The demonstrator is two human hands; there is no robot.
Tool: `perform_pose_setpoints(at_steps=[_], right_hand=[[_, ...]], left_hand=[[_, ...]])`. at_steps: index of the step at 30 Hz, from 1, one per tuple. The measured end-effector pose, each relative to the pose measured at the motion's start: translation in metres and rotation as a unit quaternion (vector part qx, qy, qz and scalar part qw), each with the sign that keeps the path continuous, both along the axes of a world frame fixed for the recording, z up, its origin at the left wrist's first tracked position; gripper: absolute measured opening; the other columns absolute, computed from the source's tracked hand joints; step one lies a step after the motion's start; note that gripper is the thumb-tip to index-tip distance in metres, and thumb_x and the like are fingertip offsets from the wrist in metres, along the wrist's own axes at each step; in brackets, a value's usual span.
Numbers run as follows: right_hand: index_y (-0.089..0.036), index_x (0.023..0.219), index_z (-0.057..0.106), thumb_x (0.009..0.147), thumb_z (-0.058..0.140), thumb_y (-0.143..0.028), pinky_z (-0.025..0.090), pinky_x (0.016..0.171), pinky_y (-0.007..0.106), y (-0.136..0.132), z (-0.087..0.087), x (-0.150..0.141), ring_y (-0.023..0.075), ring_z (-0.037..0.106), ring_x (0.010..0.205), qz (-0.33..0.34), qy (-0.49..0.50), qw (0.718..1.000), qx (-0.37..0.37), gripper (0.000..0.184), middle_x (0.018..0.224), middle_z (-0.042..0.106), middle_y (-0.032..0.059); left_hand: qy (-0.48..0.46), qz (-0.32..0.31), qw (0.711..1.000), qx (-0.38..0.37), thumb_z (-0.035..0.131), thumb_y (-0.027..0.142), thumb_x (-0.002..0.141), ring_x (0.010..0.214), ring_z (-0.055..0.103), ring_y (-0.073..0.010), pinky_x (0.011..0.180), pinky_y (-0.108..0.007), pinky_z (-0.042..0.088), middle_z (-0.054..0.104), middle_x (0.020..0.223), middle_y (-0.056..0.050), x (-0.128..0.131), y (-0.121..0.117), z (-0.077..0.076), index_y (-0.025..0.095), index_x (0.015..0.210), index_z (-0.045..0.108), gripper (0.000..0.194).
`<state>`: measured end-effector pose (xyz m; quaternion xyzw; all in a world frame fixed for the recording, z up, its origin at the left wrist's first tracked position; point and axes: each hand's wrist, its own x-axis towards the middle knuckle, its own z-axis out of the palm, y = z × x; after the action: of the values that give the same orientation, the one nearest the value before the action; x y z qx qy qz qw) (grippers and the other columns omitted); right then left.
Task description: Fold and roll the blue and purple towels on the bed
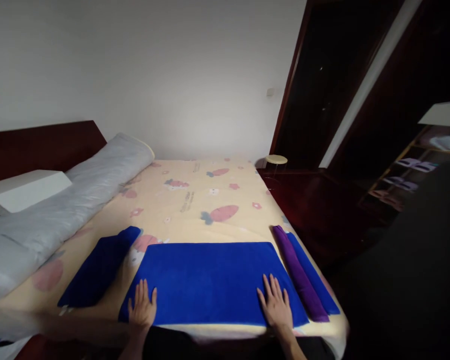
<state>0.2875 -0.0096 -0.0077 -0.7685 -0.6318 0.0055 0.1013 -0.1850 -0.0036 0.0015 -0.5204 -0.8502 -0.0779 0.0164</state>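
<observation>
A bright blue towel lies spread flat on the bed near its front edge. My left hand rests flat on the towel's near left corner, fingers stretched out. At the near right corner my right hand presses flat too, fingers spread. A folded dark blue towel lies to the left of it. To the right lie a folded purple towel and, touching it on the far side, a folded blue towel.
The bed has a cream sheet printed with pink fruit. A long grey bolster lies along the left side by a dark headboard. A dark wooden cabinet and a small round stool stand to the right.
</observation>
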Motion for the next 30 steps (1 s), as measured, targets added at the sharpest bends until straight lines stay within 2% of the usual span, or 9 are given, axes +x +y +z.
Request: perform_pose_setpoints(at_steps=[4, 7, 10, 13, 15, 17, 22, 25, 30], right_hand=[[-0.015, 0.15, 0.03, 0.09, 0.018, -0.058, 0.012, 0.116, 0.05, -0.012, -0.009, 0.022, 0.0242, 0.015, 0.146, -0.106, -0.001, 0.994, 0.021, 0.075, 0.158, 0.023, 0.0094], [-0.015, 0.151, 0.028, 0.088, 0.018, -0.059, 0.015, 0.115, 0.052, -0.013, -0.014, 0.026, 0.0248, 0.014, 0.146, -0.132, 0.014, 0.991, 0.018, 0.077, 0.158, 0.022, 0.0093], [-0.016, 0.15, 0.03, 0.086, 0.018, -0.063, 0.017, 0.115, 0.054, -0.006, -0.017, 0.028, 0.0267, 0.018, 0.145, -0.136, 0.033, 0.99, 0.013, 0.08, 0.158, 0.024, 0.0102], [-0.013, 0.149, 0.031, 0.085, 0.022, -0.068, 0.017, 0.115, 0.056, 0.007, -0.009, 0.007, 0.0307, 0.02, 0.145, -0.125, 0.046, 0.99, 0.035, 0.086, 0.157, 0.025, 0.0137], [-0.013, 0.149, 0.032, 0.088, 0.024, -0.065, 0.017, 0.116, 0.054, 0.016, 0.003, -0.028, 0.03, 0.019, 0.145, -0.056, 0.058, 0.996, 0.049, 0.081, 0.157, 0.024, 0.0125], [-0.015, 0.149, 0.032, 0.094, 0.023, -0.055, 0.018, 0.117, 0.05, 0.022, 0.014, -0.076, 0.0257, 0.019, 0.145, 0.056, 0.079, 0.994, 0.044, 0.069, 0.157, 0.024, 0.0084], [-0.017, 0.149, 0.03, 0.093, 0.024, -0.023, 0.021, 0.118, 0.041, 0.017, 0.016, -0.17, 0.019, 0.022, 0.144, 0.215, 0.134, 0.967, -0.019, 0.057, 0.155, 0.025, 0.0026], [-0.02, 0.15, 0.027, 0.092, 0.028, -0.022, 0.018, 0.119, 0.042, 0.009, 0.008, -0.181, 0.0198, 0.021, 0.144, 0.259, 0.143, 0.955, -0.035, 0.058, 0.155, 0.023, 0.0007], [-0.019, 0.151, 0.023, 0.095, 0.03, -0.031, 0.013, 0.119, 0.05, 0.002, 0.01, -0.168, 0.0239, 0.015, 0.146, 0.234, 0.124, 0.963, -0.043, 0.057, 0.157, 0.015, 0.0035]], left_hand=[[0.0, -0.03, 0.998, 0.049, 0.018, 0.05, 0.094, 0.143, 0.031, -0.0218, 0.115, -0.045, 0.028, 0.036, 0.155, -0.006, -0.032, -0.012, -0.017, 0.024, 0.151, 0.024, 0.063], [0.003, -0.05, 0.998, 0.048, 0.019, 0.05, 0.092, 0.141, 0.035, -0.0218, 0.112, -0.045, 0.032, 0.039, 0.154, -0.005, -0.044, -0.011, -0.022, 0.022, 0.148, 0.032, 0.064], [0.008, -0.059, 0.998, 0.022, 0.023, 0.048, 0.091, 0.132, 0.046, -0.0256, 0.104, -0.048, 0.041, 0.053, 0.143, -0.007, -0.059, 0.005, -0.009, 0.021, 0.136, 0.05, 0.059], [0.029, -0.112, 0.993, 0.037, 0.028, 0.045, 0.091, 0.124, 0.054, -0.0267, 0.1, -0.045, 0.044, 0.065, 0.129, -0.01, -0.059, 0.029, 0.018, 0.019, 0.126, 0.06, 0.054], [0.042, -0.159, 0.984, 0.068, 0.029, 0.042, 0.092, 0.13, 0.049, -0.0253, 0.105, -0.044, 0.041, 0.06, 0.137, -0.009, -0.031, 0.041, 0.032, 0.018, 0.133, 0.054, 0.054], [0.039, -0.211, 0.974, 0.069, 0.027, 0.036, 0.094, 0.138, 0.04, -0.0228, 0.109, -0.043, 0.038, 0.047, 0.148, -0.007, 0.019, 0.044, 0.035, 0.019, 0.142, 0.043, 0.054], [0.008, -0.393, 0.919, -0.025, 0.029, 0.016, 0.089, 0.145, 0.027, -0.0179, 0.118, -0.041, 0.027, 0.027, 0.157, 0.001, 0.149, 0.022, -0.002, 0.027, 0.149, 0.018, 0.062], [-0.002, -0.431, 0.902, -0.039, 0.03, 0.022, 0.093, 0.145, 0.025, -0.0181, 0.119, -0.044, 0.027, 0.022, 0.158, 0.001, 0.168, 0.004, -0.016, 0.03, 0.149, 0.005, 0.063], [0.017, -0.41, 0.912, 0.02, 0.027, 0.028, 0.097, 0.144, 0.028, -0.0183, 0.119, -0.046, 0.027, 0.024, 0.158, 0.0, 0.154, -0.006, -0.006, 0.03, 0.15, 0.004, 0.058]])
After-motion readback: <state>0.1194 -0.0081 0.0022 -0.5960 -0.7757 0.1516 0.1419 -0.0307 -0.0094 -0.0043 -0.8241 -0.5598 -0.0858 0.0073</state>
